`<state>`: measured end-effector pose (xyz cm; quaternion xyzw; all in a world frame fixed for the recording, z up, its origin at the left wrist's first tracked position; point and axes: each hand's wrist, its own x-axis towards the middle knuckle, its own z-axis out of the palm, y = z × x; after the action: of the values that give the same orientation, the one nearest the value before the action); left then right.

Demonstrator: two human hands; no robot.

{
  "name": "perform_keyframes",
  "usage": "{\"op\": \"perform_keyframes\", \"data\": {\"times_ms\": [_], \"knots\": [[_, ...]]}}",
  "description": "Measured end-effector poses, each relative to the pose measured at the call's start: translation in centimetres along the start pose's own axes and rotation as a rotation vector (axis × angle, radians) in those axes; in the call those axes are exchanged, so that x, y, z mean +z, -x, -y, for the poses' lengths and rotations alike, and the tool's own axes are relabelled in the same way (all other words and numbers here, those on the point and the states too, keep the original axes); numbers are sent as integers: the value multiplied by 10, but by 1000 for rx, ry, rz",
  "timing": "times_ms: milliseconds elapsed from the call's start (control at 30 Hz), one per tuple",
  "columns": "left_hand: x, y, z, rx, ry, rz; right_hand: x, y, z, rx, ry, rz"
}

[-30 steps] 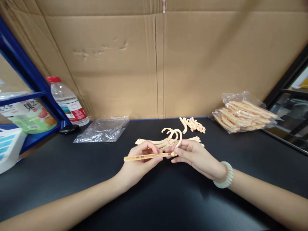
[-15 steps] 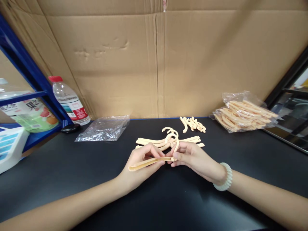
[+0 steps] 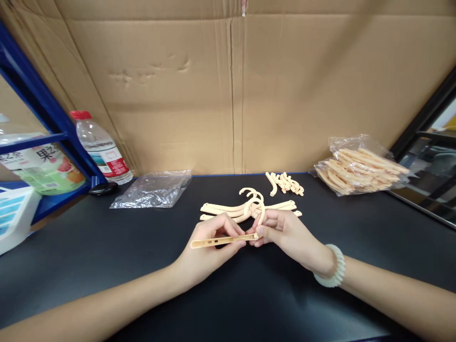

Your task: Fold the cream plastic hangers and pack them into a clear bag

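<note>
L hand point(image 3: 208, 256) pinches a hanger arm point(image 3: 204, 243), slotted side up, thumb under and fingers over; R hand point(image 3: 294, 237) grips the hook point(image 3: 263, 211) at its base, where it meets the arm. Both are approx. mid-tabletop, a bit my side of the stacked hangers point(image 3: 224, 208), which my hands and the hook partly block from view. Hook pile point(image 3: 287, 184) sits nr the far edge, R of ctr. Clear bag w/ more pale pieces point(image 3: 363, 172) at far R corner; flat clear bag point(image 3: 153, 190) along far edge, L side. Red-capped bottle point(image 3: 105, 154) by far L corner, black item point(image 3: 103, 189) just below, next to blue shelf point(image 3: 76, 142). White tray point(image 3: 26, 213) at L edge. Tabletop point(image 3: 228, 294) matte black, w/ cardboard wall point(image 3: 171, 104) behind far edge; black frame point(image 3: 422, 111) on R.
</note>
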<state>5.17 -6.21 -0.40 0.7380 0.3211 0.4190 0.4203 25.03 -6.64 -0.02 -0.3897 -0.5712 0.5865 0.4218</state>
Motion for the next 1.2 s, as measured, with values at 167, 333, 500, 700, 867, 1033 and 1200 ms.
{"op": "perform_keyframes", "data": {"times_ms": [167, 333, 500, 700, 867, 1033, 1200], "knots": [[0, 0, -2, -25, 2, -6, 1, 1, -1, -36, 51, -18], [0, -2, -6, -35, -37, -6, 2, 1, -4, -90, 83, -26], [3, 0, -9, -81, -13, -35, 3, 1, -6, -114, 104, -48], [4, -3, -5, -224, 159, -60, 3, 1, -8, -103, 77, -44], [2, -5, -2, -330, 295, -105, 4, 2, -10, -194, 216, -94], [5, -4, -2, -313, 323, -77, 7, 1, -10, -187, 116, -52], [10, -4, -9, -353, 364, 41, 10, 1, -4, -153, 31, 14]]}}
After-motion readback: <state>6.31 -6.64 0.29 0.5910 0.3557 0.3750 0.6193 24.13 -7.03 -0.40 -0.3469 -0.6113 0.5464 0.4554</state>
